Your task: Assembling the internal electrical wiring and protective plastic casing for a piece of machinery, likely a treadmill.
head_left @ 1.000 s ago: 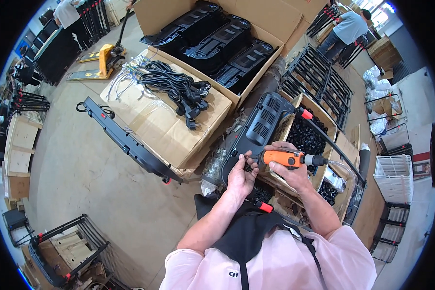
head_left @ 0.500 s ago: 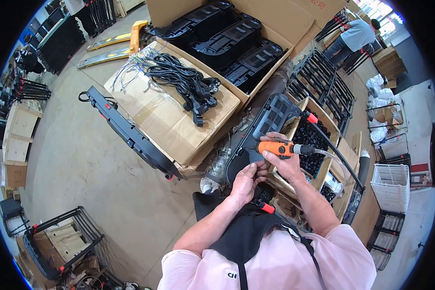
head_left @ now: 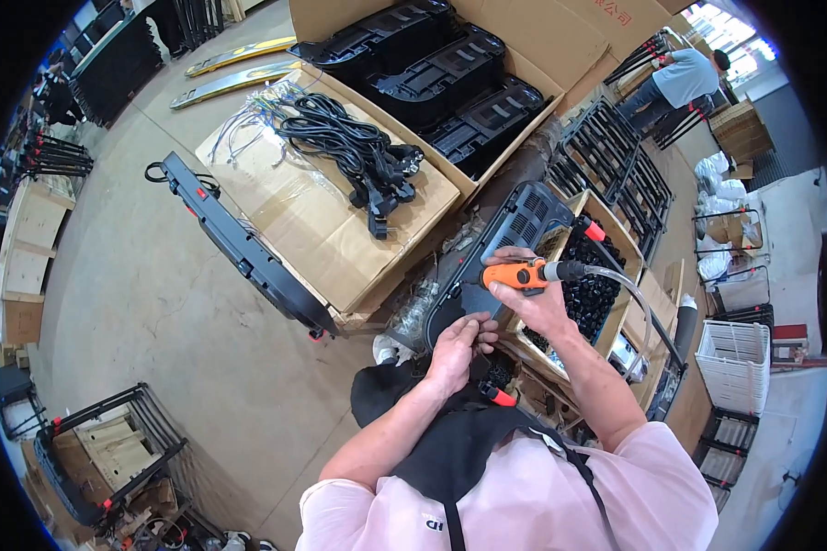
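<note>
My right hand [head_left: 544, 308] grips an orange air screwdriver [head_left: 513, 274] lying roughly level, its tip pointing left over a long black plastic housing [head_left: 489, 246] with a slotted grille. From the driver's rear a clear hose [head_left: 641, 308] curves off to the right. Just below the driver, at the near end of the housing, my left hand [head_left: 458, 353] has its fingertips pinched together; whatever lies between them is too small to make out. A black frame tube with a red sleeve [head_left: 594, 230] runs beside the housing on the right.
Right of the housing, a wooden box [head_left: 574, 363] holds many small black parts. Black cables [head_left: 358, 156] lie on a cardboard box [head_left: 285, 239], with a similar black housing [head_left: 239, 248] leaning on it. Behind, a large carton [head_left: 533, 73] holds black shells. A person [head_left: 685, 83] works at far right.
The view has shifted slightly. My right hand still holds the screwdriver over the housing, and my left fingers remain pinched below it; both have barely moved.
</note>
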`<control>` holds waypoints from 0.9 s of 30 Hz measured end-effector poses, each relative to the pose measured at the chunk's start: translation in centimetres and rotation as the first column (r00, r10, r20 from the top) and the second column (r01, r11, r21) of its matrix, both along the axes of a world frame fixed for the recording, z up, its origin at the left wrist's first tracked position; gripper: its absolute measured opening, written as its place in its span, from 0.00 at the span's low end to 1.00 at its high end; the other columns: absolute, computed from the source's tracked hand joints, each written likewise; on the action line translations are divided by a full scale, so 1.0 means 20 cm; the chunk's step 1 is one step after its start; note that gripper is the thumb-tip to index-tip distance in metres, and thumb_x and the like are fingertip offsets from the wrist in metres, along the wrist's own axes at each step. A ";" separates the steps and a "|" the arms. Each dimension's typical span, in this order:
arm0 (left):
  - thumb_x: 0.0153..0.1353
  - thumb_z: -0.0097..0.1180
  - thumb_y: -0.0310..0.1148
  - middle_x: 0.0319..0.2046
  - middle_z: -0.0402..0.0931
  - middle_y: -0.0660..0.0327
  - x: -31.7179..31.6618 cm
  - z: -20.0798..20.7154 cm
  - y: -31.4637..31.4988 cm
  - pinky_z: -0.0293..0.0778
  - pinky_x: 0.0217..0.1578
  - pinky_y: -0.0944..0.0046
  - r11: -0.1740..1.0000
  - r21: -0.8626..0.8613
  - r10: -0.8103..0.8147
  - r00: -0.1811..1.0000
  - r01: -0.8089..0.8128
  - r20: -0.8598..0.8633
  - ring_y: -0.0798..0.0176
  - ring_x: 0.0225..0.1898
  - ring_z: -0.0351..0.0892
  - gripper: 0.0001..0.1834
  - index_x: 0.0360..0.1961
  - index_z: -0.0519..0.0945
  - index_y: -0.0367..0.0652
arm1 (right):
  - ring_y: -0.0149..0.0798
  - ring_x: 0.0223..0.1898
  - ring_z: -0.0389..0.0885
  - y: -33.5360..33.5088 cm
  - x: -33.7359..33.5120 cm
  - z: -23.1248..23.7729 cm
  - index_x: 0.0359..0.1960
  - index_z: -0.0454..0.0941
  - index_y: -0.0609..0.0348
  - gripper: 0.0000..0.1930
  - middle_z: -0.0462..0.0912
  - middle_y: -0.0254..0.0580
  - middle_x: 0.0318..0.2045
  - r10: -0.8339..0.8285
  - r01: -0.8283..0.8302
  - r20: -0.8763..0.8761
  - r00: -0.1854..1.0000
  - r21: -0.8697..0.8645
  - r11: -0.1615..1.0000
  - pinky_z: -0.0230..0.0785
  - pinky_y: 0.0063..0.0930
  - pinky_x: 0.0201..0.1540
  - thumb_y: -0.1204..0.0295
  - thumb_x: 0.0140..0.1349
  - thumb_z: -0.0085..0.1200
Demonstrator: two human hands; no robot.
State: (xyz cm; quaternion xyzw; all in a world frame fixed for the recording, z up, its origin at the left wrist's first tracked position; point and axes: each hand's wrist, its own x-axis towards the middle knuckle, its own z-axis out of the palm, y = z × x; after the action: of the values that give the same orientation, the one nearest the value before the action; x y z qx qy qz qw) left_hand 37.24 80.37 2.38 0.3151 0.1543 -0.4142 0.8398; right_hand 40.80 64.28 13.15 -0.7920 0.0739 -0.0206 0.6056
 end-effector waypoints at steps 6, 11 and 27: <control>0.78 0.49 0.35 0.45 0.82 0.59 -0.01 -0.06 0.04 0.80 0.41 0.67 0.999 -0.031 -0.037 0.999 0.037 0.023 0.68 0.41 0.82 0.15 0.58 0.76 0.37 | 0.32 0.48 0.83 0.02 0.01 -0.01 0.53 0.79 0.60 0.20 0.84 0.38 0.48 0.066 -0.069 -0.029 0.997 -0.118 0.991 0.76 0.30 0.55 0.75 0.59 0.67; 0.78 0.51 0.36 0.40 0.81 0.61 -0.02 -0.04 0.02 0.80 0.40 0.67 0.999 -0.036 0.010 1.000 -0.010 -0.007 0.67 0.39 0.82 0.14 0.55 0.78 0.38 | 0.32 0.50 0.82 0.02 0.03 -0.03 0.55 0.78 0.61 0.21 0.84 0.40 0.50 0.095 -0.099 -0.029 0.995 -0.150 0.984 0.76 0.30 0.56 0.76 0.59 0.67; 0.76 0.54 0.44 0.31 0.79 0.68 0.04 -0.03 0.02 0.79 0.32 0.69 0.979 -0.076 0.171 0.964 -0.189 -0.202 0.70 0.31 0.79 0.15 0.47 0.81 0.43 | 0.41 0.58 0.82 -0.05 -0.28 0.20 0.63 0.71 0.66 0.30 0.84 0.52 0.55 -0.084 0.094 -0.061 0.995 0.189 0.978 0.74 0.37 0.64 0.77 0.58 0.68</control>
State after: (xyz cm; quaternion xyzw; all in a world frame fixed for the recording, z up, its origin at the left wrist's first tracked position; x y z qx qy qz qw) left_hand 38.05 80.70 1.80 0.2176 0.2440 -0.3718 0.8688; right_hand 35.14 63.33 17.19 -0.7264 0.1268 -0.0199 0.6752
